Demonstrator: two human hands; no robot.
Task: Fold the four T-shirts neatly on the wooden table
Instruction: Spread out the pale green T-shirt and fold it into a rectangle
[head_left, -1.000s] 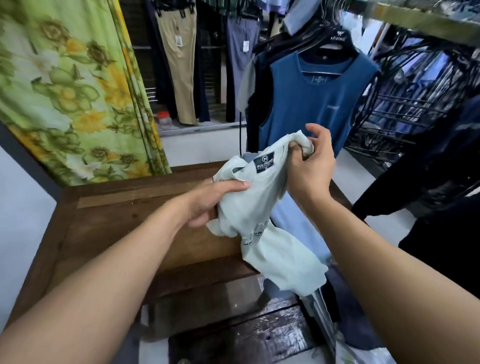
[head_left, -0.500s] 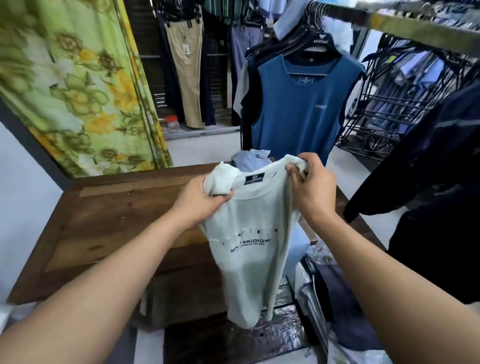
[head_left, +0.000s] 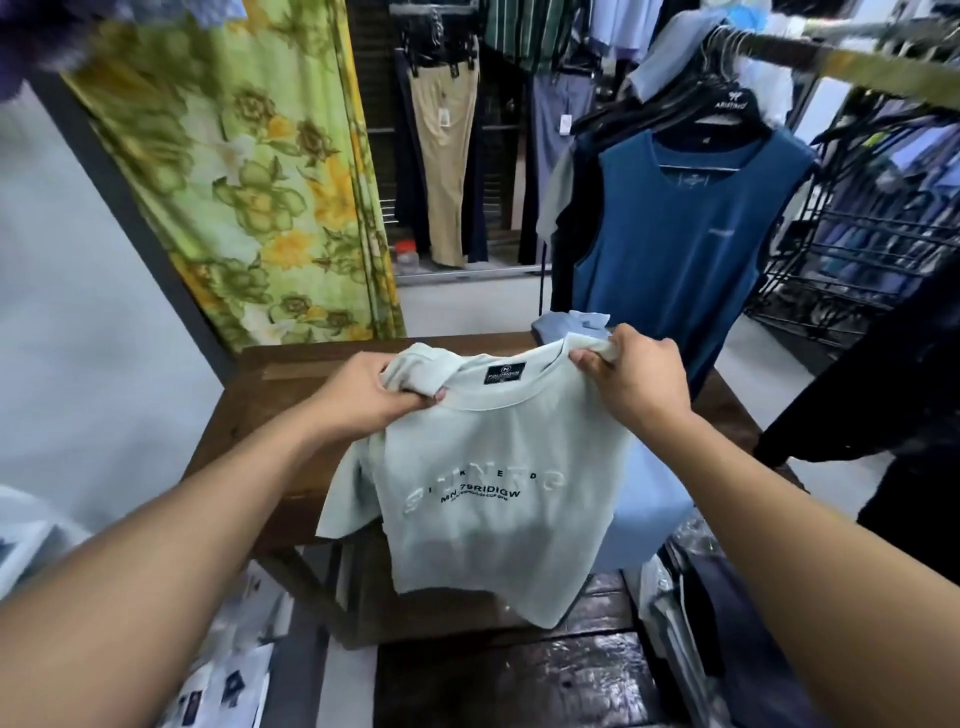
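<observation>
A pale mint T-shirt (head_left: 478, 525) with dark chest lettering hangs spread out above the wooden table (head_left: 260, 410), its front facing me. My left hand (head_left: 374, 392) grips its left shoulder, bunching the fabric. My right hand (head_left: 634, 384) pinches the right shoulder by the collar. The shirt's hem dangles past the table's near edge. A light blue shirt (head_left: 649, 514) lies on the table's right part, mostly hidden behind the held shirt, with its collar (head_left: 571, 325) showing at the far edge.
A green floral curtain (head_left: 249, 171) hangs at the far left. A blue sleeveless top (head_left: 685, 249) hangs on a rack just beyond the table. Dark garments (head_left: 883, 415) crowd the right side. Packaged items (head_left: 223, 686) lie on the floor below.
The mint shirt went from a crumpled bundle to being spread open by its shoulders. My hands moved apart and the shirt's front now faces me.
</observation>
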